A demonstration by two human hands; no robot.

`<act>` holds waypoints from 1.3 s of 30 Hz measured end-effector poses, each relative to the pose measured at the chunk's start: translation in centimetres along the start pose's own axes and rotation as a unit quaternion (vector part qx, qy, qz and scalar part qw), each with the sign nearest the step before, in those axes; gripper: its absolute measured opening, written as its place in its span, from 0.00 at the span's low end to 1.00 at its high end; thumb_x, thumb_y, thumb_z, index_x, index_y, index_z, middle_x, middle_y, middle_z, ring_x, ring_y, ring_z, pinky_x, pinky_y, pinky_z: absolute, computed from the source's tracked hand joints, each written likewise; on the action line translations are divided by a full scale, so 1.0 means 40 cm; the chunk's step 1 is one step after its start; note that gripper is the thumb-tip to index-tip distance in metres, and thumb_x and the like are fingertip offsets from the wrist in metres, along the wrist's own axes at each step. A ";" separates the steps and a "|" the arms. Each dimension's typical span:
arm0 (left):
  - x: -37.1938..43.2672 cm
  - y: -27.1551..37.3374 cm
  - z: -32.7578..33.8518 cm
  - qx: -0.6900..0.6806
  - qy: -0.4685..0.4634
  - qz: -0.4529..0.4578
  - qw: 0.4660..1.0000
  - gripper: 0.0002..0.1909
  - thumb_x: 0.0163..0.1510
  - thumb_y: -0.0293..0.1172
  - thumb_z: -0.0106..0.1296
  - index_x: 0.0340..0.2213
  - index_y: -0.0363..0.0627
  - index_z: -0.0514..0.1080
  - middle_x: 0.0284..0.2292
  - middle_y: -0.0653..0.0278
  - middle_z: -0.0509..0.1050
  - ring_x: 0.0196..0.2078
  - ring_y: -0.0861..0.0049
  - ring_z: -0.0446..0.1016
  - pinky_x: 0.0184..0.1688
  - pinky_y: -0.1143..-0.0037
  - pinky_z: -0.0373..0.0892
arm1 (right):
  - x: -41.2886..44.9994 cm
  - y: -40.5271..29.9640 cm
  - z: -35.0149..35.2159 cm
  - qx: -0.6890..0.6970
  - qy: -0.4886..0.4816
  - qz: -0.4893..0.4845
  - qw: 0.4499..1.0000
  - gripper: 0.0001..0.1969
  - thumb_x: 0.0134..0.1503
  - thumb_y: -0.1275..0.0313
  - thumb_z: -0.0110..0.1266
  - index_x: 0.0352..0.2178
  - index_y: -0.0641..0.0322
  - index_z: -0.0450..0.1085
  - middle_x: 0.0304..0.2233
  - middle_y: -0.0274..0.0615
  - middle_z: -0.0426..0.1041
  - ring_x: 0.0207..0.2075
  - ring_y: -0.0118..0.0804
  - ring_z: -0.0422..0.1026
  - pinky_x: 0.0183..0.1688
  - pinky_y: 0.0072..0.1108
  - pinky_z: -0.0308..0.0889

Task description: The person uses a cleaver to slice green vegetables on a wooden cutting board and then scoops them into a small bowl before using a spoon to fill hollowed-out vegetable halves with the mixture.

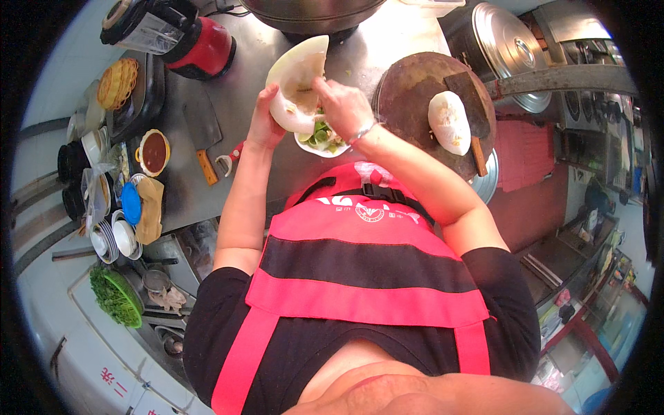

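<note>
My left hand (265,118) grips a large hollowed piece of pale melon, apparently winter melon (282,106), by its left side. The fingers of my right hand (345,106) reach into its hollow; whether they pinch anything is hidden. Right beneath both is a white bowl (311,149) holding green peelings and pale scraps, partly covered by the melon. Another peeled whitish piece (448,122) lies on the round wooden chopping board (410,98) to the right. It rests beside a cleaver (478,150) with a wooden handle. Near my left forearm lies a red-handled peeler (231,158).
A second cleaver (202,122) lies on the steel worktop (244,62) at left. Behind it stands a red blender (205,49). Sauce fills a yellow-rimmed bowl (154,151). A big dark pan (314,15) is at the back, a lidded metal pot (506,46) at right.
</note>
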State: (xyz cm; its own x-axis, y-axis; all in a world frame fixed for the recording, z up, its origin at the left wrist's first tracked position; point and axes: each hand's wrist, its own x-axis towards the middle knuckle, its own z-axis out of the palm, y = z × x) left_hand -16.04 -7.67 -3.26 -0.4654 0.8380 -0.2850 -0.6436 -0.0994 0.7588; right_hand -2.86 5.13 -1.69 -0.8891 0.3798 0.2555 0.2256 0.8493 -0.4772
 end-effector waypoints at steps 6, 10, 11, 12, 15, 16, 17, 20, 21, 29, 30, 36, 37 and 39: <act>0.002 0.000 0.000 -0.023 -0.051 -0.012 0.998 0.38 0.51 0.56 0.51 0.53 0.37 0.61 0.47 0.54 0.71 0.48 0.67 0.72 0.52 0.68 0.69 | -0.022 -0.015 -0.048 0.047 -0.027 -0.077 0.996 0.08 0.52 0.76 0.50 0.35 0.58 0.63 0.25 0.46 0.71 0.28 0.50 0.74 0.28 0.35 0.70; 0.005 0.013 0.016 -0.029 -0.034 -0.006 0.999 0.40 0.50 0.58 0.50 0.54 0.38 0.60 0.48 0.55 0.70 0.49 0.66 0.72 0.53 0.67 0.67 | 0.010 -0.012 -0.080 0.074 0.045 -0.073 0.993 0.11 0.50 0.76 0.52 0.38 0.55 0.66 0.28 0.43 0.72 0.28 0.47 0.74 0.31 0.32 0.70; 0.005 0.014 0.018 -0.029 -0.028 -0.009 0.999 0.40 0.50 0.59 0.50 0.54 0.38 0.60 0.48 0.55 0.70 0.49 0.66 0.72 0.54 0.68 0.67 | 0.010 -0.017 -0.082 0.075 0.046 -0.073 0.993 0.11 0.50 0.76 0.52 0.38 0.55 0.66 0.28 0.43 0.72 0.28 0.47 0.74 0.31 0.32 0.70; 0.005 0.014 0.019 -0.029 -0.028 -0.009 0.999 0.40 0.50 0.59 0.50 0.54 0.38 0.60 0.48 0.55 0.70 0.49 0.66 0.72 0.54 0.68 0.67 | 0.007 -0.026 -0.085 0.058 0.049 -0.093 0.993 0.13 0.50 0.76 0.52 0.39 0.55 0.67 0.29 0.43 0.72 0.28 0.47 0.73 0.32 0.32 0.70; 0.002 0.015 0.018 -0.044 -0.028 -0.012 0.999 0.40 0.50 0.58 0.50 0.54 0.38 0.60 0.48 0.55 0.70 0.49 0.67 0.72 0.53 0.68 0.68 | 0.006 -0.042 -0.082 0.031 0.036 -0.126 0.991 0.17 0.51 0.77 0.51 0.44 0.56 0.68 0.30 0.43 0.70 0.29 0.49 0.72 0.34 0.31 0.69; 0.001 0.015 0.014 -0.036 -0.030 -0.015 0.999 0.39 0.50 0.57 0.50 0.54 0.38 0.60 0.48 0.55 0.70 0.49 0.67 0.72 0.53 0.68 0.68 | 0.005 -0.048 -0.081 0.074 0.034 -0.103 0.991 0.18 0.51 0.77 0.51 0.45 0.58 0.67 0.30 0.45 0.70 0.30 0.49 0.72 0.35 0.32 0.69; 0.000 0.015 0.011 -0.028 -0.031 -0.018 0.999 0.39 0.51 0.57 0.50 0.54 0.38 0.60 0.48 0.56 0.70 0.49 0.68 0.71 0.53 0.69 0.68 | 0.003 -0.054 -0.080 0.117 0.032 -0.080 0.989 0.19 0.51 0.77 0.51 0.47 0.59 0.67 0.30 0.46 0.69 0.30 0.49 0.73 0.35 0.32 0.69; 0.002 0.011 -0.002 -0.020 -0.030 -0.010 0.999 0.37 0.51 0.55 0.51 0.53 0.39 0.61 0.48 0.57 0.70 0.49 0.69 0.71 0.52 0.69 0.67 | -0.002 -0.038 -0.068 0.183 0.057 -0.085 0.978 0.15 0.55 0.74 0.51 0.45 0.63 0.67 0.30 0.49 0.71 0.31 0.47 0.73 0.35 0.31 0.69; 0.000 0.009 -0.004 -0.020 -0.029 -0.010 0.999 0.37 0.51 0.55 0.51 0.53 0.39 0.61 0.48 0.57 0.70 0.49 0.69 0.71 0.52 0.69 0.67 | 0.002 -0.039 -0.068 0.217 0.083 -0.097 0.968 0.14 0.56 0.73 0.51 0.44 0.64 0.68 0.30 0.49 0.72 0.31 0.47 0.74 0.35 0.30 0.69; -0.011 -0.003 0.005 -0.023 -0.022 0.024 0.999 0.35 0.53 0.51 0.50 0.54 0.38 0.60 0.47 0.58 0.70 0.48 0.70 0.71 0.52 0.71 0.66 | -0.013 -0.079 -0.071 0.228 0.030 0.025 0.973 0.11 0.53 0.70 0.57 0.38 0.58 0.69 0.23 0.47 0.72 0.25 0.47 0.73 0.29 0.30 0.68; -0.010 -0.005 0.003 -0.023 -0.022 0.024 0.999 0.35 0.53 0.51 0.50 0.54 0.38 0.60 0.47 0.58 0.70 0.48 0.70 0.71 0.52 0.71 0.66 | -0.018 -0.080 -0.068 0.228 0.030 0.025 0.973 0.11 0.53 0.70 0.57 0.38 0.58 0.69 0.23 0.47 0.72 0.25 0.47 0.73 0.29 0.30 0.68; -0.020 -0.027 0.008 0.009 0.000 0.052 0.999 0.36 0.51 0.53 0.50 0.53 0.37 0.61 0.46 0.56 0.70 0.49 0.68 0.71 0.53 0.70 0.66 | -0.021 -0.066 -0.057 0.152 0.030 -0.017 0.988 0.11 0.51 0.71 0.57 0.38 0.56 0.70 0.29 0.44 0.74 0.30 0.48 0.75 0.31 0.32 0.69; -0.021 -0.030 0.007 0.007 0.006 0.053 0.999 0.36 0.52 0.52 0.50 0.53 0.37 0.61 0.46 0.56 0.70 0.48 0.68 0.71 0.52 0.70 0.67 | -0.022 -0.064 -0.060 0.133 0.022 -0.026 0.991 0.12 0.51 0.70 0.57 0.38 0.55 0.70 0.29 0.44 0.74 0.31 0.47 0.75 0.32 0.31 0.69; -0.028 -0.030 0.013 0.006 0.011 0.053 0.999 0.35 0.52 0.52 0.51 0.52 0.37 0.61 0.46 0.56 0.71 0.48 0.69 0.71 0.52 0.70 0.67 | -0.027 -0.048 -0.064 0.112 0.014 -0.033 0.993 0.12 0.51 0.70 0.57 0.38 0.55 0.70 0.30 0.43 0.74 0.31 0.47 0.75 0.33 0.31 0.69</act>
State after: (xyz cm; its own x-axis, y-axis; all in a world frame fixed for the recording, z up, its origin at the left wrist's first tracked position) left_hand -14.43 -8.19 -3.54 -0.5429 0.8117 -0.2154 -0.5833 -0.1799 0.7921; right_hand -1.29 4.02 1.10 -0.8867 0.3385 0.3149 0.0694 0.7708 -0.6333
